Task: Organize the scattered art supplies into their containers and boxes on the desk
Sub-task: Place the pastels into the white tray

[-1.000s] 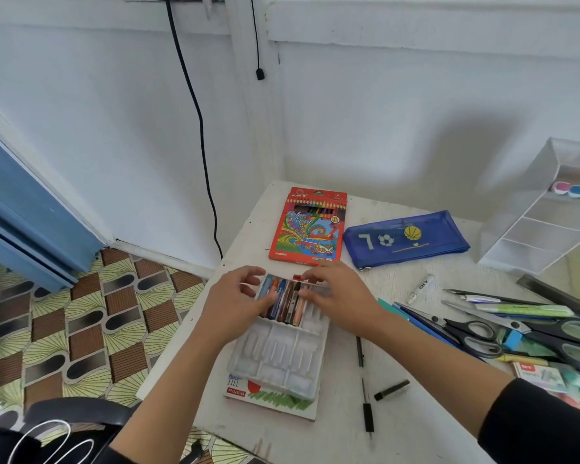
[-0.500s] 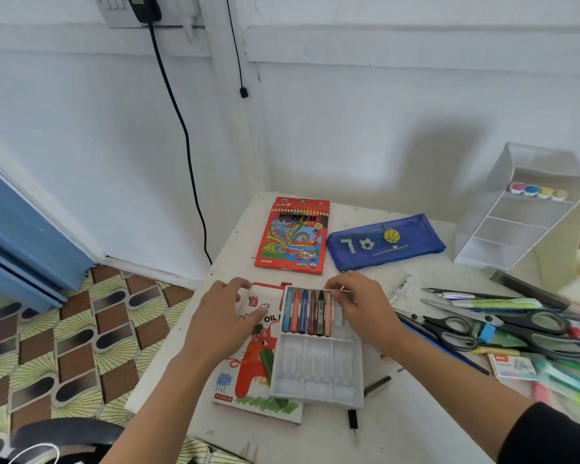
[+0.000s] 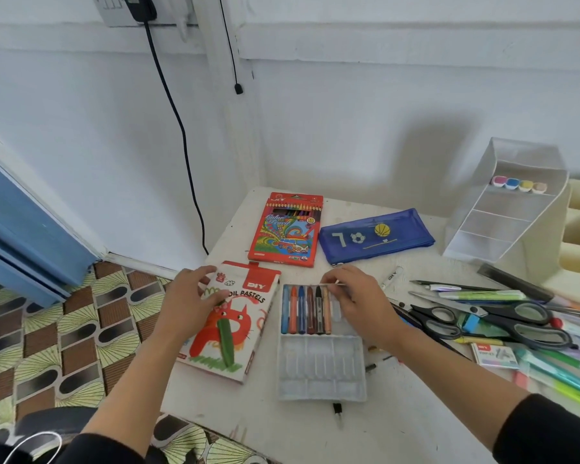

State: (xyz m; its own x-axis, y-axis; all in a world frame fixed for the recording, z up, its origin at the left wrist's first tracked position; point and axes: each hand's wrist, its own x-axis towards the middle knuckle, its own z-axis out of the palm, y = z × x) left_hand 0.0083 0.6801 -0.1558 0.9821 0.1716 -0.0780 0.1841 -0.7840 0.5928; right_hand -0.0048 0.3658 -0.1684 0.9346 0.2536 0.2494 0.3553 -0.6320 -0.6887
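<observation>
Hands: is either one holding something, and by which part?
The left hand grips the box by its far left corner; the right hand pinches the tray at its far right rim.

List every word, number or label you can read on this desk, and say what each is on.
"DIY" on the oil pastel box, red tab.
"OIL PASTELS" on the same box.
"7" on the blue pencil pouch.
"Color Pencil" on the red pencil box; its small print is unreadable.
Small staples box and white marker: too blurred.
</observation>
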